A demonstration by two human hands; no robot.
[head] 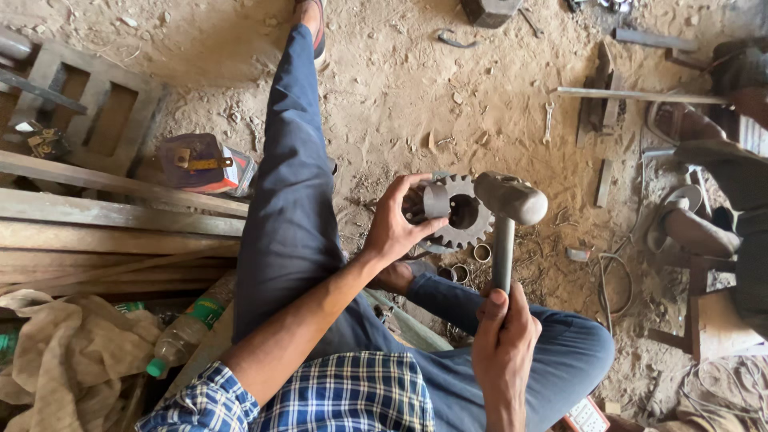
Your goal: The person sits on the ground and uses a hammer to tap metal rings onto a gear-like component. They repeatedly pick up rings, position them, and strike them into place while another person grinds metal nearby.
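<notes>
Left hand (394,228) grips a short grey sleeve (436,200), fingers wrapped around it and thumb over the top, and holds it against the bore of a toothed gear (468,214). The gear stands on edge on the dirt floor (400,96), between the person's legs, at the middle of the scene. Right hand (502,340) is closed around the lower end of a hammer (506,212) handle. The hammer head hangs just right of the gear, level with the bore and touching or nearly touching the gear's rim; which of the two cannot be told.

Step in hand, as judged: seating the sleeve in the gear by striking. The next move calls for the sleeve held square to the bore, the left fingers kept off its struck face, and a short, controlled blow, since the fingers lie very close to the hammer head.

Two small rings (472,262) lie on the floor just near of the gear, beside the handle. The outstretched leg (292,168) bounds the work on the left; the bent knee (576,344) bounds it on the near right and limits the backswing. Open floor lies far of the gear. A wrench (549,120) lies well apart, far right. Timber planks (96,216) and a plastic bottle (180,340) lie left of the leg, outside the working zone.
</notes>
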